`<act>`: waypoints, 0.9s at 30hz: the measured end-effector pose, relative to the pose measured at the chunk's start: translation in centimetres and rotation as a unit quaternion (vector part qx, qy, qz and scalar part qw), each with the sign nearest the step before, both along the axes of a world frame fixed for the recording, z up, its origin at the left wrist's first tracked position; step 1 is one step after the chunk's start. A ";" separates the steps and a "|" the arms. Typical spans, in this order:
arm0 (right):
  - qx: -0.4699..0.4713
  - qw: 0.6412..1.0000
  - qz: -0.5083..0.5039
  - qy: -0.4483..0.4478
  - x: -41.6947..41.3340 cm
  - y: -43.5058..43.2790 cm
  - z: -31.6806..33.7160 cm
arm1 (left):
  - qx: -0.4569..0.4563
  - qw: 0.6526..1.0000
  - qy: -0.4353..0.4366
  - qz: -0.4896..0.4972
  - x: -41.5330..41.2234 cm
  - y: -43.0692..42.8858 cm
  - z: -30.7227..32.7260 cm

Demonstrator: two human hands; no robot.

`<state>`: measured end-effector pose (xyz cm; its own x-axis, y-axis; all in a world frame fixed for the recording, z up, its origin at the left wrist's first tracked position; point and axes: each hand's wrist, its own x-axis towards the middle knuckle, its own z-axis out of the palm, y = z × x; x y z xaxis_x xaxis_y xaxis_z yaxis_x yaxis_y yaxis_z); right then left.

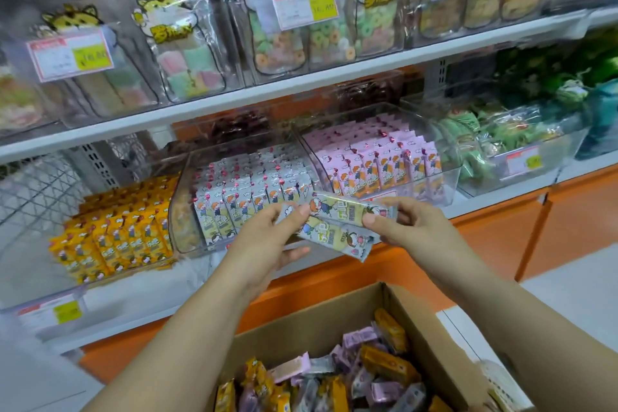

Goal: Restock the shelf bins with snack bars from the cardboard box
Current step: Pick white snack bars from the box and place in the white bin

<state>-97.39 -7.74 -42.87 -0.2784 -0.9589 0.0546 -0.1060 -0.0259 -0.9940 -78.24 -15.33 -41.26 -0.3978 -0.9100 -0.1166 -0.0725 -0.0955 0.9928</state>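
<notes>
Shop shelf [301, 90] ahead. Two grey snack bars [346, 210] held crosswise, long axis left-right, just before grey bin [182, 211]. Left hand [267, 237], right hand [411, 227]: each grip pinching opposite bar ends. Bin stock upright; likely needs turning.

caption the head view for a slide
Left hand and right hand hold two snack bars before the bin, cardboard box below.

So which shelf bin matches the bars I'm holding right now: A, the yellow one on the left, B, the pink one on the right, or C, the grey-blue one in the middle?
C: the bars pinched between the left hand and the right hand have pale grey-blue wrappers, like those standing in the middle bin.
</notes>
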 end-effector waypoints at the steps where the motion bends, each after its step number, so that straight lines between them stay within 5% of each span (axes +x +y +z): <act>1: -0.010 1.000 -0.009 0.010 -0.2 0.0 0.2 | 0.010 1.000 0.014 -0.009 -0.4 0.0 0.2; 6: -0.017 0.996 -0.003 0.089 -1.2 -0.2 0.6 | -0.007 0.998 0.020 -0.056 -2.0 -0.8 1.2; 11: -0.031 0.982 -0.050 0.178 -3.1 -0.8 0.7 | -0.173 0.981 -0.064 -0.057 -4.4 -1.7 3.2; 18: -0.050 0.971 -0.112 0.204 -8.0 -2.0 0.9 | -0.325 0.943 -0.061 -0.030 -9.4 -3.7 4.4; 27: -0.065 0.963 -0.096 0.242 -7.4 -3.1 0.1 | -0.322 0.944 -0.077 -0.010 -9.2 -4.6 3.8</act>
